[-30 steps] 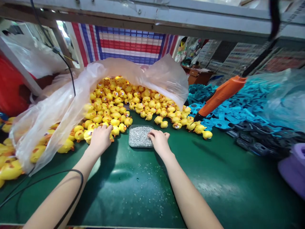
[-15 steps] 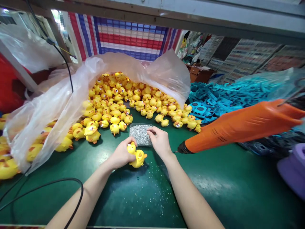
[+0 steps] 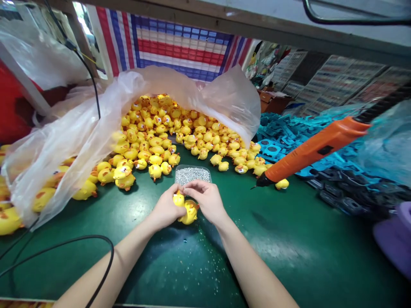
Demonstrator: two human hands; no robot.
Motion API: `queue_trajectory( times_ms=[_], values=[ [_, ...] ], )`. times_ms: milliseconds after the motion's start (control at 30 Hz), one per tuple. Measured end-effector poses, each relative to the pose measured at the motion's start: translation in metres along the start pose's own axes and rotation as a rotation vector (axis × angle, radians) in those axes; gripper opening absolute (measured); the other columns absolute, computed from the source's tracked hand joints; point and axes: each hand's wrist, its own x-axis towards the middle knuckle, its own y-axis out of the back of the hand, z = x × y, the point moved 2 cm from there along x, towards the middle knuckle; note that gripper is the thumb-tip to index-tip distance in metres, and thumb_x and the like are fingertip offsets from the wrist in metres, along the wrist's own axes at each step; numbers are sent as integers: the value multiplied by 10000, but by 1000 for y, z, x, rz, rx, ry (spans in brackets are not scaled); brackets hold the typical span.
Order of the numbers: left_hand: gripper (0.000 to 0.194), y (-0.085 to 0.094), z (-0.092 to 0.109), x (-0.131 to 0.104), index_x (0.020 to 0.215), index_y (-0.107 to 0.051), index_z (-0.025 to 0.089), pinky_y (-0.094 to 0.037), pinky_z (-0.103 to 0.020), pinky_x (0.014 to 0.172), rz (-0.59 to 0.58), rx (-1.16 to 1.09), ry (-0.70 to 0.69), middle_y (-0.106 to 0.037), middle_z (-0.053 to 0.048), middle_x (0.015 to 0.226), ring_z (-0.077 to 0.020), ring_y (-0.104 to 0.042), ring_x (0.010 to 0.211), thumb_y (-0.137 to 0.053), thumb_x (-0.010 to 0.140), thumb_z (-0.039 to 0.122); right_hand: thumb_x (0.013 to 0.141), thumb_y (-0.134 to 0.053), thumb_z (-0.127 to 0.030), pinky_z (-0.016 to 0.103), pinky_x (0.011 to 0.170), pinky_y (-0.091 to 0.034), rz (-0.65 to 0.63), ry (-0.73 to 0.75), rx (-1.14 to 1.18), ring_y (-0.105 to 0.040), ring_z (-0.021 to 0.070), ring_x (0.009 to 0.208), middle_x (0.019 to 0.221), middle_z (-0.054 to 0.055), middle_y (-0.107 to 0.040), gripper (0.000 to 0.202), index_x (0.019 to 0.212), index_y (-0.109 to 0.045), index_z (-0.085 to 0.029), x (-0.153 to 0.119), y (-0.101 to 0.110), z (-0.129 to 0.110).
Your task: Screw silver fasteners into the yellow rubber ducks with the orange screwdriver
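My left hand [image 3: 167, 208] is closed around a yellow toy duck [image 3: 190, 212], thumb across it, tilted just above the table. My right hand [image 3: 207, 200] has its thumb and fingertips pinched together at the duck's upper side, close to my left fingertips. Whatever is in that pinch is too small to make out. Right behind both hands sits a clear shallow tray [image 3: 209, 172] full of tiny silvery pieces that look like screws. An orange electric screwdriver [image 3: 308, 149] hangs to the right, its dark tip pointing down and left, apart from my hands.
A large heap of yellow ducks [image 3: 154, 128] spills from a clear plastic bag [image 3: 93, 115] at the back. Turquoise parts [image 3: 295, 128] and black parts [image 3: 349, 192] lie at right. Silvery bits are scattered on the green table [image 3: 282, 248]. A black cable [image 3: 64, 240] loops over my left forearm.
My right hand has moved from the tray of silvery pieces toward me and left, to the duck in my left hand. The screwdriver has swung, and a lone duck behind its tip now shows.
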Motion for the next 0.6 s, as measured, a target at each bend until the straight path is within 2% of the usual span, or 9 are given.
queue_trajectory(
  times_ms=[133,367,600],
  values=[
    [337,0,2,1,769,-423,204,-284,-200,462,34,-61,1,-415,95,624,-70,-354,535,-529,457,133,607,-752,-203,361,926,-446,8,72,-78,-602,186,875,826,21,-653,26,611,-738,-224,-3,-9,1],
    [305,3,-1,-1,777,-428,202,-301,-198,484,32,28,-80,-416,87,645,-72,-352,562,-543,500,143,570,-770,-250,355,856,-427,-23,-69,-22,-545,174,826,833,12,-547,49,602,-744,-223,-3,-10,6],
    [319,4,2,-1,782,-435,202,-317,-188,474,34,-17,-50,-433,89,633,-70,-363,549,-550,492,137,551,-774,-274,374,941,-376,1,-51,17,-533,195,902,844,4,-532,78,614,-740,-242,-3,-7,3]
  ],
)
